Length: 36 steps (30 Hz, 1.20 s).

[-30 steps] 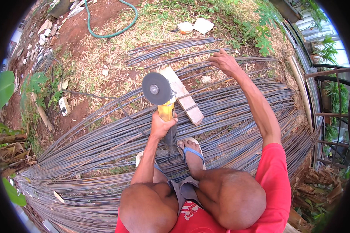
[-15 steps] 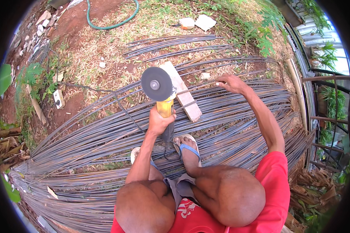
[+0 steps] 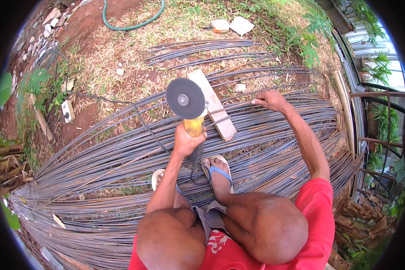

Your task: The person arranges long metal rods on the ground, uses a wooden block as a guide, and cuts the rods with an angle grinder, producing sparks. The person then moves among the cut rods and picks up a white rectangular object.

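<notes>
In my left hand [image 3: 188, 140] is a yellow and black angle grinder [image 3: 194, 128], held upright with its dark round cutting disc [image 3: 185, 98] at the top. The disc stands beside a pale wooden plank [image 3: 212, 104] that lies slantwise over the steel rods. A thin steel rod [image 3: 238, 106] crosses the plank, and my right hand [image 3: 272, 101] has its fingers closed on it to the right of the wood. The grinder's black cable hangs by my feet.
Long steel rods [image 3: 121, 155] spread under and around my sandalled feet [image 3: 219, 173]. A white socket block [image 3: 68, 111] with a dark cable [image 3: 104, 99] lies at left. A green hose [image 3: 135, 28] curves at the back. Metal railings [image 3: 382, 140] stand at right.
My right hand has come down slightly and closed on the rod beyond the plank. The grinder stays in my left hand, nearly still; the whole view has shifted a little.
</notes>
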Motion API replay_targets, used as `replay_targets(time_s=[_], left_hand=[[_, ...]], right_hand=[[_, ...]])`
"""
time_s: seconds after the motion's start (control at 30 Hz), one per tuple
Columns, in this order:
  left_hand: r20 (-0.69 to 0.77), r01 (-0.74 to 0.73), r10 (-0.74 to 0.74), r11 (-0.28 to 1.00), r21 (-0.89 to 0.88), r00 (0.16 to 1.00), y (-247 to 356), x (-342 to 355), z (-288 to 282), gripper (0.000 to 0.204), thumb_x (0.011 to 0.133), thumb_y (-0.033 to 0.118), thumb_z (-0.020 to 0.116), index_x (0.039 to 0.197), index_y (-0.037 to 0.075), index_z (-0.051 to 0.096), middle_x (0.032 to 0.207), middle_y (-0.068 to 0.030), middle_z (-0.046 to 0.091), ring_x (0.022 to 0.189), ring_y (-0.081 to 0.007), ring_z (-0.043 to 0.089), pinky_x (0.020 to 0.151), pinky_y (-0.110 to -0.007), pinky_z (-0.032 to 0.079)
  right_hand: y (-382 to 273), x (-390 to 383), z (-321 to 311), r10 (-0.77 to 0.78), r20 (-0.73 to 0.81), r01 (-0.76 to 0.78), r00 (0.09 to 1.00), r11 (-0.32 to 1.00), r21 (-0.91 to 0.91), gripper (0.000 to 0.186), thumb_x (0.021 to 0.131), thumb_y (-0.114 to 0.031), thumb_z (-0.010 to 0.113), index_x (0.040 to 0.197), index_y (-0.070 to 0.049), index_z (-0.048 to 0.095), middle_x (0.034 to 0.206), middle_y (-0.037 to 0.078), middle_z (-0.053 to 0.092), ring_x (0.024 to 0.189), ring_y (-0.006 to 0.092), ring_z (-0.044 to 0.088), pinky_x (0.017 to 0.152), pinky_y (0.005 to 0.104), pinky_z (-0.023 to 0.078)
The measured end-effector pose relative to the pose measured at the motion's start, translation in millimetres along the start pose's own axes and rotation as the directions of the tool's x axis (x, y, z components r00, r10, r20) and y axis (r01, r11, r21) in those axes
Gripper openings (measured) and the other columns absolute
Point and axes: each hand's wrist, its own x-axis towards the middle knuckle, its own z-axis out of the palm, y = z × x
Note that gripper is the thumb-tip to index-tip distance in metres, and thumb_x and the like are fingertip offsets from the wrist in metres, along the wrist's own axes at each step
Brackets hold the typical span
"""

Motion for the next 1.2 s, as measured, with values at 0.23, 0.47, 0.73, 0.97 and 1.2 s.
replay_targets(time_s=[0.23, 0.47, 0.73, 0.97, 1.2], left_hand=[[-0.082, 0.023, -0.028, 0.998, -0.057, 0.996, 12.4, -2.1, -10.8, 0.035, 0.078, 0.003, 0.081, 0.110, -0.002, 0.066, 0.094, -0.0067, 0.076, 0.086, -0.0149, 0.072, 0.080, -0.032, 0.058], [-0.192, 0.001, 0.033, 0.985, 0.171, 0.981, 22.2, 11.7, -27.2, 0.034, 0.073, 0.015, 0.084, 0.098, -0.003, 0.070, 0.091, -0.0117, 0.076, 0.084, -0.0242, 0.073, 0.092, -0.040, 0.055], [-0.125, 0.024, 0.045, 0.865, 0.501, 0.991, 20.5, 19.3, -25.1, 0.041, 0.070, 0.030, 0.083, 0.100, 0.002, 0.074, 0.092, -0.0188, 0.077, 0.096, -0.0391, 0.071, 0.124, -0.055, 0.027], [-0.100, 0.075, -0.028, 0.858, 0.508, 0.995, 11.3, 26.5, -26.7, 0.044, 0.068, 0.030, 0.083, 0.100, 0.001, 0.074, 0.091, -0.0188, 0.078, 0.091, -0.0396, 0.072, 0.120, -0.053, 0.031], [-0.097, 0.111, -0.074, 0.872, 0.477, 0.993, 15.3, 30.2, -26.0, 0.043, 0.067, 0.031, 0.084, 0.093, -0.003, 0.075, 0.085, -0.0190, 0.078, 0.083, -0.0368, 0.074, 0.095, -0.042, 0.053]], right_hand=[[-10.1, 2.1, -16.4, 0.073, 0.138, -0.071, 0.988, 0.997, -0.024, 0.066, 0.099, -0.070, 0.057, 0.110, -0.011, 0.082, 0.107, 0.019, 0.077, 0.109, 0.0413, 0.070, 0.098, 0.0533, 0.053], [-1.7, 3.7, -12.0, 0.051, 0.118, -0.048, 0.992, 0.999, -0.026, 0.071, 0.098, -0.074, 0.055, 0.114, -0.010, 0.082, 0.111, 0.019, 0.078, 0.112, 0.0409, 0.069, 0.101, 0.0527, 0.053], [-6.2, 6.4, -10.8, 0.054, 0.127, -0.051, 0.990, 0.998, -0.025, 0.068, 0.100, -0.070, 0.055, 0.112, -0.007, 0.081, 0.108, 0.019, 0.077, 0.107, 0.0414, 0.070, 0.096, 0.0530, 0.053], [10.1, 9.3, 16.1, -0.026, 0.032, 0.019, 0.999, 0.982, 0.188, 0.060, 0.101, -0.061, 0.063, 0.106, -0.003, 0.078, 0.093, 0.024, 0.073, 0.089, 0.0434, 0.068, 0.084, 0.0500, 0.052], [18.4, 11.3, 39.5, 0.028, -0.026, -0.021, 0.999, 0.965, 0.260, 0.058, 0.097, -0.058, 0.069, 0.104, -0.002, 0.078, 0.088, 0.024, 0.072, 0.083, 0.0405, 0.067, 0.082, 0.0500, 0.052]])
